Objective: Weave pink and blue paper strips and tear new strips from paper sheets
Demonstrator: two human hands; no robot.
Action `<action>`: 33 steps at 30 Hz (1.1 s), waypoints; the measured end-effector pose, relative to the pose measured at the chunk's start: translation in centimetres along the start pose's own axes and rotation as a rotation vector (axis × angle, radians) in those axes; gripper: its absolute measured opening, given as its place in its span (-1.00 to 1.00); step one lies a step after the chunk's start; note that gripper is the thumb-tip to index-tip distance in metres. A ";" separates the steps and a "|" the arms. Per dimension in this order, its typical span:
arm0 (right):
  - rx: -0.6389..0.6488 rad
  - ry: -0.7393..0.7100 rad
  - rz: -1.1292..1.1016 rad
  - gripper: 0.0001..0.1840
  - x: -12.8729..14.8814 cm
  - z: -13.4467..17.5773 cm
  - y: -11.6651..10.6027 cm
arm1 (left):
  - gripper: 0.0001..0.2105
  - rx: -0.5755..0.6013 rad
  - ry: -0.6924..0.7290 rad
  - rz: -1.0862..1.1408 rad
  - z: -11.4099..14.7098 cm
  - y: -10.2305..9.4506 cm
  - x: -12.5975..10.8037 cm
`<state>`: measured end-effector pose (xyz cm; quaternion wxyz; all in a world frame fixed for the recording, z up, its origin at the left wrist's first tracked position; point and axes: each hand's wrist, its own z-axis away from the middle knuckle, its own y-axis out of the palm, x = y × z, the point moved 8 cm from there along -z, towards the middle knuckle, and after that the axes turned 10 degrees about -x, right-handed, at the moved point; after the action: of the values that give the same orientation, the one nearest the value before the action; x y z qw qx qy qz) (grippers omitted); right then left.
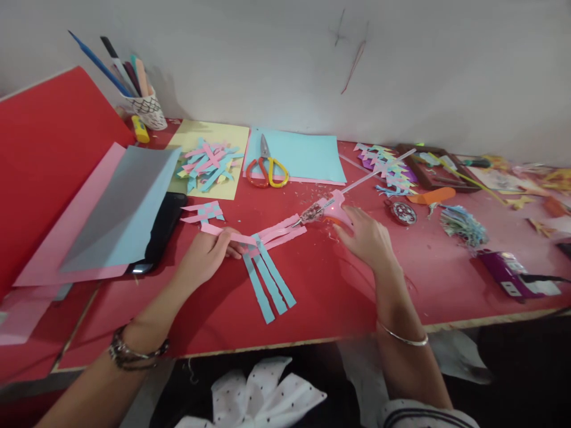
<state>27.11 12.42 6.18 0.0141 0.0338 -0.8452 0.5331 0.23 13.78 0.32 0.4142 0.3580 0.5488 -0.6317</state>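
Observation:
Between the thumb and fingers of my left hand [213, 248] is a pink paper strip [241, 238]. It belongs to a piece of woven paper strips, with blue strips [272, 285] fanning toward me and more pink strips [283, 232] pointing right. My right hand [368, 238] is closed around the handle of a pink hot glue gun [334, 208], whose metal nozzle rests at the ends of the pink strips. A clear glue stick [379, 170] juts from its back. Left of the piece lies a smaller pink-and-blue woven piece [207, 211].
Scissors [266, 163] lie on blue paper [307, 154], beside a pile of cut strips [209, 163]. At left are large paper sheets [125, 202], a black phone-like object [165, 232] and a pen cup [149, 110]. A purple power strip [513, 276] sits at right.

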 end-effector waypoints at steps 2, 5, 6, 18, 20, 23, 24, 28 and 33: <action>-0.001 -0.007 -0.011 -0.58 0.4 0.0 0.1 | -0.62 0.002 -0.002 0.000 0.0 0.0 0.1; -0.014 -0.016 -0.035 -0.58 0.9 0.0 0.1 | -0.63 0.016 0.011 0.008 0.0 0.1 0.1; -0.026 -0.014 -0.044 -0.58 1.0 -0.1 0.1 | -0.63 0.018 0.016 0.010 0.0 0.1 0.1; -0.146 -0.004 -0.086 -0.58 1.0 -0.2 -0.8 | -0.63 -0.001 0.003 0.024 0.0 0.0 0.1; -0.133 -0.021 -0.089 -0.57 1.6 -0.2 -0.6 | -0.63 -0.001 0.009 0.032 0.0 0.0 0.0; -0.179 0.038 -0.048 -0.57 0.8 -0.3 -1.1 | -0.63 0.005 0.016 0.034 0.0 0.1 0.1; -0.201 0.071 -0.023 -0.56 0.2 -0.3 -1.4 | -0.63 0.002 0.018 0.036 0.0 0.1 0.2; -0.244 0.190 0.079 -0.55 -2.3 -0.4 -2.3 | -0.63 -0.016 0.014 0.039 0.0 -0.1 0.2; -0.270 0.248 0.107 -0.54 -3.4 -0.5 -2.6 | -0.66 -0.021 -0.002 0.022 0.1 -0.1 0.1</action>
<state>30.64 11.86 8.49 0.0944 -0.0794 -0.9014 0.4151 0.07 13.71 0.29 0.4255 0.3591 0.5511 -0.6215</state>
